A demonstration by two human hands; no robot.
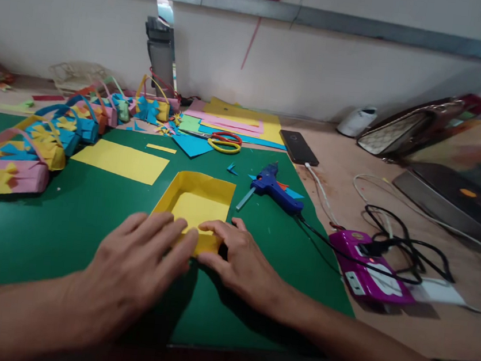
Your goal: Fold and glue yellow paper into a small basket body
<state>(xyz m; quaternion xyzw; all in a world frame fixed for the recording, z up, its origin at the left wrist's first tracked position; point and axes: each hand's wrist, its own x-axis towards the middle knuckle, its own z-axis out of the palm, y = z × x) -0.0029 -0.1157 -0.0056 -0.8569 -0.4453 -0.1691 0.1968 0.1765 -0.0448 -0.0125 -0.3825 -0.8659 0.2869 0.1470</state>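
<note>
An open-topped yellow paper box [203, 205] rests on the green mat, its folded walls standing up. At its near right corner, my right hand [242, 259] pinches the near wall, index finger over the top edge and thumb outside. My left hand [139, 267] is at the near left part of the same box. Its fingers reach over the near wall and hide that corner; the thumb is mostly hidden. Just right of the box lies a blue glue gun [276, 189] with a glue stick [245, 198] beside its nozzle.
Several small paper baskets with bows [66, 126] line the left. A yellow paper sheet [123, 160], scissors [225, 142] and stacked coloured paper [239, 119] lie beyond the box. To the right are a phone [299, 146], a purple power strip [369, 267] and loose cables [411, 246].
</note>
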